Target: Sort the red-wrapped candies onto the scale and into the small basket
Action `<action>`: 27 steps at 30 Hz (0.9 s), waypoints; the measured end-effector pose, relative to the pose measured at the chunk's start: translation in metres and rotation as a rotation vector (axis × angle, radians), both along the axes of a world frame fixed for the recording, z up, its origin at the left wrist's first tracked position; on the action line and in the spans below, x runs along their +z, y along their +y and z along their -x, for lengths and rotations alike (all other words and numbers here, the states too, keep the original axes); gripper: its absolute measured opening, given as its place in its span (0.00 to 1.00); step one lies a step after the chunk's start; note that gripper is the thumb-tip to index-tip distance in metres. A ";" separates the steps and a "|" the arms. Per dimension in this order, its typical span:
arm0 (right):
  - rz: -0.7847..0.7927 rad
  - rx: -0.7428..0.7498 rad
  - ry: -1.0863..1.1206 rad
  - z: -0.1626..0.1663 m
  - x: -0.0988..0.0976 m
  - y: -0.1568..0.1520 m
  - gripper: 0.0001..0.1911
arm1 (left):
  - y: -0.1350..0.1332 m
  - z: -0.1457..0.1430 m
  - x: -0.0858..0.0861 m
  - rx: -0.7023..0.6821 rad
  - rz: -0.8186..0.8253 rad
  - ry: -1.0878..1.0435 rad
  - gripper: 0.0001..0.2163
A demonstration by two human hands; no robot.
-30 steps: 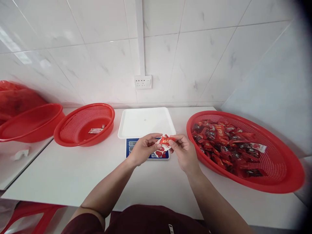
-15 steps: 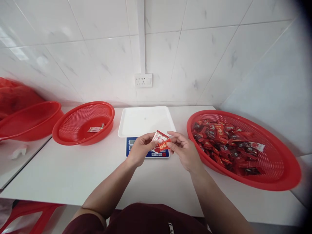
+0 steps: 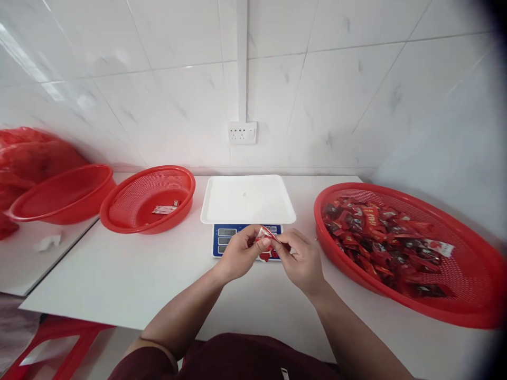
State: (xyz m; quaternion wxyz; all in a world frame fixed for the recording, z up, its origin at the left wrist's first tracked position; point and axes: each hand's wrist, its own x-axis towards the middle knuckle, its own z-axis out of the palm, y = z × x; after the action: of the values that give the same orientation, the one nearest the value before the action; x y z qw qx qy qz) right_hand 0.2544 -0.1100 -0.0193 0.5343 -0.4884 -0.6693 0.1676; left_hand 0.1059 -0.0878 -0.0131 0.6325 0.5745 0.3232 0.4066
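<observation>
My left hand (image 3: 241,254) pinches a small red-and-white packet (image 3: 268,231) between thumb and fingers. From the other side, my right hand (image 3: 300,259) has its fingertips closed on the same spot. My fingers cover much of the packet, and a red part of it hangs below them. Both hands are just over the blue front panel of a digital scale (image 3: 227,233), which carries a white tray (image 3: 247,211). Nearest my right hand is a large red mesh basket (image 3: 475,258) with many small red and dark wrapped packets (image 3: 376,227).
Left of the scale stands a red mesh basket (image 3: 119,203) with a few pinkish packets (image 3: 165,209) inside. Farther left are a red basin (image 3: 67,195) and red plastic bags (image 3: 35,153). A wall socket (image 3: 243,133) sits behind; a red stool (image 3: 59,338) is below the table edge.
My hands have drawn closer together over the packet, covering more of it. The orange-red wrapper seen at its front earlier is now mostly hidden. The whole view has shifted slightly.
</observation>
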 end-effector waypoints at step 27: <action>0.393 -0.256 -0.489 -0.136 0.009 -0.015 0.15 | 0.034 0.121 -0.004 0.926 -0.535 0.893 0.17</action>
State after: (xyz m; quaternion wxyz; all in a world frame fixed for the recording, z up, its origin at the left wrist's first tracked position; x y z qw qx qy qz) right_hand 0.3904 -0.1248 -0.0105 0.2703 -0.6877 -0.6658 0.1030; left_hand -0.0155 -0.0539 -0.0168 0.0373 0.6258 0.6529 0.4251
